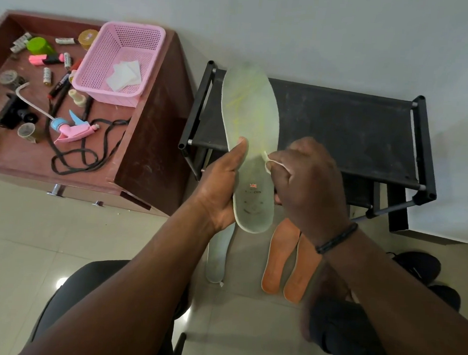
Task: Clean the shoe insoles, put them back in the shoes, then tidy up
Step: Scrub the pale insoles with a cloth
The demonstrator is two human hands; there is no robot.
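My left hand [222, 187] grips a pale green insole [252, 123] by its left edge, thumb on its face, holding it upright over the floor. A small white wipe [268, 160] is pinched in my right hand [310, 182] and pressed against the middle of that insole. A second pale insole [217, 259] lies on the tiled floor below. Two orange insoles [290, 264] lie side by side to its right. A dark shoe [417, 266] sits on the floor at the right, partly hidden by my right arm.
A black shoe rack [355, 125] stands against the wall behind the insole. At left, a brown cabinet [153, 133] carries a pink basket [96, 65] with white wipes [123, 74], a pink spray head [75, 133], black laces [90, 150] and several small items.
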